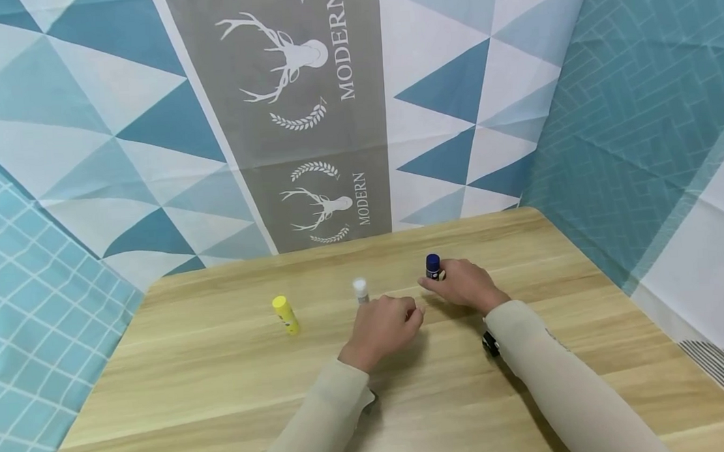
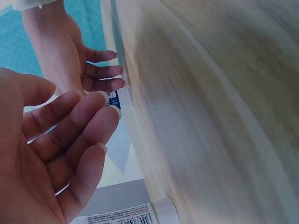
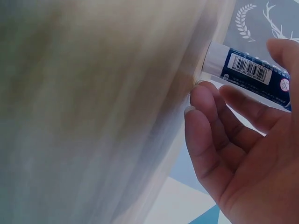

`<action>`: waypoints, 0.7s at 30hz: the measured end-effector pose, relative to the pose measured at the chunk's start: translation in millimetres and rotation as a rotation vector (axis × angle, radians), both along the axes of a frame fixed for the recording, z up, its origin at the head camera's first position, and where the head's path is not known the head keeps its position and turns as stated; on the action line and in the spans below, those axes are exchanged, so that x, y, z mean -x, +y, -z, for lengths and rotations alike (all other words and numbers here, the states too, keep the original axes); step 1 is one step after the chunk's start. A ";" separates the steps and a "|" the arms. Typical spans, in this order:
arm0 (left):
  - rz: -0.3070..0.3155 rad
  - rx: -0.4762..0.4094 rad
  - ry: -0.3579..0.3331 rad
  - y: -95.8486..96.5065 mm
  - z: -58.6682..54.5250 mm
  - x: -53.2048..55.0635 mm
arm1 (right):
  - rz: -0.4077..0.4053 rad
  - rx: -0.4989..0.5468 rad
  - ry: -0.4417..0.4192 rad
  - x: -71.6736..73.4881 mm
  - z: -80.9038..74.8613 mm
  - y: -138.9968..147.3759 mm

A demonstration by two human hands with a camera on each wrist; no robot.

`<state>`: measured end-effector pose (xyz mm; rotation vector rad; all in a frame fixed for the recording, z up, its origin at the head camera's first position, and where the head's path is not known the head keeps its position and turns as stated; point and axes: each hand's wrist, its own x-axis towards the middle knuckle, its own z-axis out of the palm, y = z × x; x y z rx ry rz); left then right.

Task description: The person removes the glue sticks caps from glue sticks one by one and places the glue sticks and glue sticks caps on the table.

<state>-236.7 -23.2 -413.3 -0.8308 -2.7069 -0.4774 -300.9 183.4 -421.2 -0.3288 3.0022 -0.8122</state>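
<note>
A dark blue glue stick [image 1: 433, 264] stands upright on the table, its white lower end on the wood. My right hand [image 1: 463, 285] is around it, with the thumb on one side and the index finger on the other. In the right wrist view, the barcode label of the blue glue stick [image 3: 252, 70] shows between them; the other fingers curl loosely below. My left hand [image 1: 382, 327] hovers over the table with loosely bent fingers, holding nothing. Just beyond it stands a white glue stick [image 1: 360, 289], partly hidden by that hand. A yellow glue stick [image 1: 285, 314] stands further left.
The wooden table [image 1: 211, 391] reaches back to a patterned cloth wall [image 1: 327, 139]. Blue tile-patterned cloth [image 1: 22, 305] hangs along the left side, and teal cloth [image 1: 633, 116] along the right. Dark wrist devices [image 1: 490, 343] sit under the sleeves.
</note>
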 end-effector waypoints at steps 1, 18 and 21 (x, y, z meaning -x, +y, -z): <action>0.003 -0.006 0.005 -0.2 0.4 -0.5 | 0.000 0.001 -0.002 0.1 0.3 -0.1; 0.008 -0.022 0.018 -1.1 2.2 -0.3 | 0.004 0.014 -0.028 6.6 2.9 -2.3; 0.011 -0.026 0.021 -0.1 1.3 -0.6 | 0.004 0.028 -0.032 7.3 3.3 -1.4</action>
